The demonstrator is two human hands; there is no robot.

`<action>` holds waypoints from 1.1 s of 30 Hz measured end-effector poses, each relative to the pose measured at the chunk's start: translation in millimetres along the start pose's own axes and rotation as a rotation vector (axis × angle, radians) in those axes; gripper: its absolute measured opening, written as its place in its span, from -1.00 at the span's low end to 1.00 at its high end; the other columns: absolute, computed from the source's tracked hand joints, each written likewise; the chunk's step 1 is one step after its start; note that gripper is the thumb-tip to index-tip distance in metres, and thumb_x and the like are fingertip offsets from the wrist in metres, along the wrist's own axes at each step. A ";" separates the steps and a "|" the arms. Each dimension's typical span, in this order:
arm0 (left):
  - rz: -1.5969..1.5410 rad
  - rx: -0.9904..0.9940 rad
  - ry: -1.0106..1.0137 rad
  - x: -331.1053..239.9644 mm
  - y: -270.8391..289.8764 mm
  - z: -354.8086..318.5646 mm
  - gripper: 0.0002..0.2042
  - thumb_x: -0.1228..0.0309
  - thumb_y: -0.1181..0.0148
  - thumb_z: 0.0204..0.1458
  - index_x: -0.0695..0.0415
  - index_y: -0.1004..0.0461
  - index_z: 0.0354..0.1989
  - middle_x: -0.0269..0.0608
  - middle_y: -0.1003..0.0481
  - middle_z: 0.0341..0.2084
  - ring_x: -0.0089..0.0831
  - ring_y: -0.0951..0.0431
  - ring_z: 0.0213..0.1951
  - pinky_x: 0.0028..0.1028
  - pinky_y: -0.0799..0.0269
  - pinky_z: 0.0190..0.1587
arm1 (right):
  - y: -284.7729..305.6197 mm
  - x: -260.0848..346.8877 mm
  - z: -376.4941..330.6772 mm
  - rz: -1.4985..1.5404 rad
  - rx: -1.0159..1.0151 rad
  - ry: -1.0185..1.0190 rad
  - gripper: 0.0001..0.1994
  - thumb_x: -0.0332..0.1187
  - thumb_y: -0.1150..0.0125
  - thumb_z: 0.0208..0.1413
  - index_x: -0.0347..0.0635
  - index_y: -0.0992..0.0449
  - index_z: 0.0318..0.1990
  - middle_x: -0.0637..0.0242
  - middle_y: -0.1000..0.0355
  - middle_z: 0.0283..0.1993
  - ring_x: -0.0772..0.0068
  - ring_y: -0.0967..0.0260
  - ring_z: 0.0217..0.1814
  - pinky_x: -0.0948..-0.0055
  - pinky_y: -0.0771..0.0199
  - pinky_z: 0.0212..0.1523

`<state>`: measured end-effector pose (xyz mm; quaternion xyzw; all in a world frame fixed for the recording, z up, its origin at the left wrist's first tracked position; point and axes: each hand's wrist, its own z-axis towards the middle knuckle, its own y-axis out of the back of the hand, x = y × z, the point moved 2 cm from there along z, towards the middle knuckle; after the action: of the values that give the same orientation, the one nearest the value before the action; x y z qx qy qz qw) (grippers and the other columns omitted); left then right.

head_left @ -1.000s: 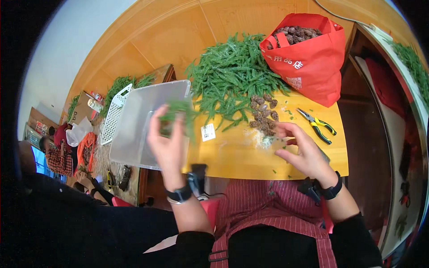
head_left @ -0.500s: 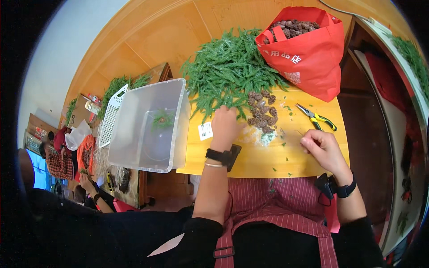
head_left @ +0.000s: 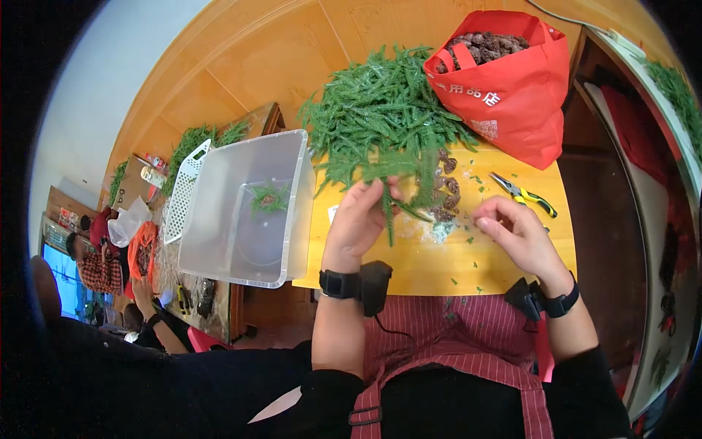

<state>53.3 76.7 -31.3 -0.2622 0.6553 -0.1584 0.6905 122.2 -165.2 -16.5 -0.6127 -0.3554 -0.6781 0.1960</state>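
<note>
My left hand [head_left: 360,219] is closed on an artificial pine sprig [head_left: 409,175], lifted above the yellow board [head_left: 336,271]; its needles are blurred by motion. To the right, my right hand [head_left: 515,233] is raised over the board with thumb and fingers pinched together; whatever may be between them is too small to make out. Several brown pine cones [head_left: 449,196] lie between my hands, partly behind the sprig. A large heap of green pine sprigs [head_left: 384,102] covers the board's far side. Pliers with yellow and black handles [head_left: 537,203] lie beyond my right hand.
A clear plastic bin [head_left: 289,212] at the left contains a small green piece with a cone [head_left: 269,198]. At the far right of the board stands a red bag [head_left: 504,102] full of pine cones. Another person's hand [head_left: 142,296] works at the left table.
My left hand has come up and nearer from the heap's edge, now with a sprig in it. My right hand has shifted slightly left.
</note>
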 end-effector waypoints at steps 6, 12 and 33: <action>-0.084 0.161 0.065 17.0 -22.8 -7.7 -0.80 0.37 0.11 0.15 0.14 -0.37 -0.12 -0.31 -0.43 -0.36 -0.49 -0.42 -0.27 -0.48 -0.33 -0.22 | -14.1 13.8 22.3 0.277 -0.007 0.182 -0.65 -0.42 -0.03 0.11 -0.25 -0.21 0.05 0.43 -0.36 -0.21 0.67 -0.27 -0.16 0.62 -0.25 -0.11; -0.102 0.201 0.085 23.9 -38.4 -6.7 -0.79 0.42 0.11 0.15 0.16 -0.35 -0.09 -0.29 -0.44 -0.30 -0.46 -0.43 -0.19 -0.42 -0.35 -0.11 | -10.6 5.8 26.5 0.373 0.029 0.122 -0.64 -0.47 -0.07 0.06 -0.26 -0.25 0.04 0.45 -0.36 -0.18 0.72 -0.25 -0.20 0.64 -0.28 -0.19; 0.176 0.179 -0.031 37.8 -34.3 -19.6 -0.76 0.65 0.01 0.01 0.24 -0.38 -0.11 -0.21 -0.39 -0.08 -0.48 -0.37 -0.04 -0.49 -0.25 0.03 | -3.0 20.0 1.6 0.379 -0.286 0.251 -0.73 -0.63 -0.12 -0.08 -0.22 -0.33 -0.18 0.39 -0.33 -0.21 0.69 -0.25 -0.21 0.70 -0.28 -0.26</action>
<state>41.6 24.6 -42.8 -0.1434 0.6483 -0.1507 0.7324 117.8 -158.6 2.2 -0.6009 -0.1077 -0.7433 0.2736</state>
